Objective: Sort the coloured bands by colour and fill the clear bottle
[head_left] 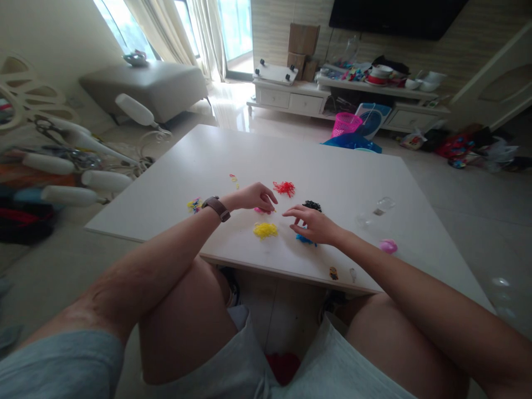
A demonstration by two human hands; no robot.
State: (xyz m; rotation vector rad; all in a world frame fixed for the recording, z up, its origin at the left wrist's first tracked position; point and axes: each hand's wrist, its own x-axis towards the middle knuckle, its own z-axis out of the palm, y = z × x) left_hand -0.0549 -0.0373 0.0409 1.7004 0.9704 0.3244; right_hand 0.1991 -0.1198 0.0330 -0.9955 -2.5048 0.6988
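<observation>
My left hand [258,197], with a brown-strapped watch on its wrist, hovers over the table with thumb and forefinger closed together. A tiny yellow piece seems to show at their tips. Below it lies a partly hidden pink pile [259,210]. My right hand [315,224] is open, fingers apart, above a blue pile [305,237] that it partly covers. Around the hands are heaps of small plastic loop-like pieces: a red pile [284,189], a black pile [312,206] and a yellow pile [265,230]. By my left wrist sits a mixed-colour pile [194,205].
The white table [332,172] also carries a few loose loops [233,178], a clear bottle [384,206], a pink item [388,246] and a small yellow figure [333,272] near the front edge. Past the far edge stands a pink basket [346,123].
</observation>
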